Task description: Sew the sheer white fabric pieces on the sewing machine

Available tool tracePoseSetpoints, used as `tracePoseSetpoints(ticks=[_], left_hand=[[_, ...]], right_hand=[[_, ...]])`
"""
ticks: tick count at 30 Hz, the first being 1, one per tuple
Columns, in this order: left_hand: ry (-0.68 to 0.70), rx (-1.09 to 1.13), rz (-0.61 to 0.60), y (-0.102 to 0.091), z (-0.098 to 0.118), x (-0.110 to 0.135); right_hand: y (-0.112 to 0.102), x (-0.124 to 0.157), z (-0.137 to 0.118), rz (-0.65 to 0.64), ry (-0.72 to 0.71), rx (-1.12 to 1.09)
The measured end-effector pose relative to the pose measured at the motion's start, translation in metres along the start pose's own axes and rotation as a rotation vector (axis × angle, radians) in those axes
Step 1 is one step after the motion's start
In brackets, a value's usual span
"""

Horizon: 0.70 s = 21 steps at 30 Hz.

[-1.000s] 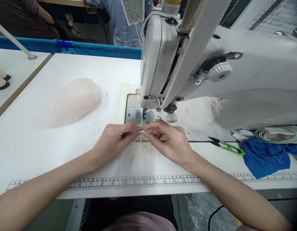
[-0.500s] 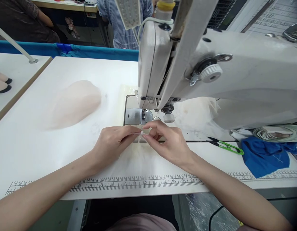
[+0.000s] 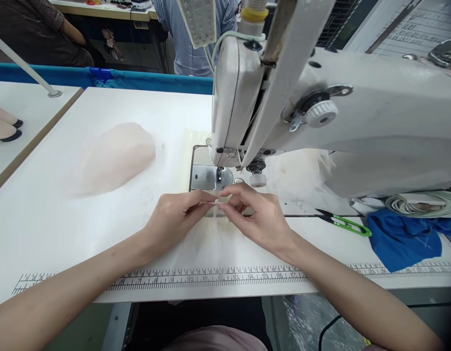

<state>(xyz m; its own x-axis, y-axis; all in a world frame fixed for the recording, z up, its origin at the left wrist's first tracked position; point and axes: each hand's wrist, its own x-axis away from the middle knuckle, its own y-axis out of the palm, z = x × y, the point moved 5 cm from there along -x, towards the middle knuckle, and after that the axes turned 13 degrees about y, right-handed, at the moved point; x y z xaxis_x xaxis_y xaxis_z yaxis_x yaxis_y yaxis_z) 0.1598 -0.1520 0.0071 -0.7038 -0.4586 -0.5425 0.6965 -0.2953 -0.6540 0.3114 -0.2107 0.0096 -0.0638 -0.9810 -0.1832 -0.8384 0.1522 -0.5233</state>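
My left hand [image 3: 174,217] and my right hand [image 3: 256,214] meet fingertip to fingertip just in front of the needle plate [image 3: 207,176] of a white sewing machine [image 3: 320,112]. Both pinch the top edge of a thin, sheer pale fabric piece [image 3: 207,243], which hangs down over the table toward the printed ruler strip [image 3: 211,279]. The fingers of both hands are closed on that edge. The presser foot [image 3: 220,174] stands just behind my fingertips.
A heap of sheer pink fabric [image 3: 116,156] lies on the white table at the left. Green thread snips [image 3: 344,223], blue cloth [image 3: 404,239] and coiled tape sit at the right. Other people sit beyond the blue divider [image 3: 138,78].
My hands stay pinched on the fabric edge in front of the needle plate, with only small finger shifts. The view has moved slightly.
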Motion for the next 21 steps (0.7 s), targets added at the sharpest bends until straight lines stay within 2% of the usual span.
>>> tracePoseSetpoints(ticks=[11,17,21], left_hand=[[0.055,-0.037,0.021,0.0006,0.0007,0.0022],[0.055,-0.045,0.027,-0.0007,0.0024,0.0005],[0.041,-0.061,0.02,-0.0007,0.0019,0.0011]], right_hand=[[0.0025,0.001,0.0009,-0.054,-0.027,-0.005],[0.0,0.0006,0.0011,0.005,-0.02,-0.015],[0.0012,0.0005,0.0019,-0.014,-0.015,0.001]])
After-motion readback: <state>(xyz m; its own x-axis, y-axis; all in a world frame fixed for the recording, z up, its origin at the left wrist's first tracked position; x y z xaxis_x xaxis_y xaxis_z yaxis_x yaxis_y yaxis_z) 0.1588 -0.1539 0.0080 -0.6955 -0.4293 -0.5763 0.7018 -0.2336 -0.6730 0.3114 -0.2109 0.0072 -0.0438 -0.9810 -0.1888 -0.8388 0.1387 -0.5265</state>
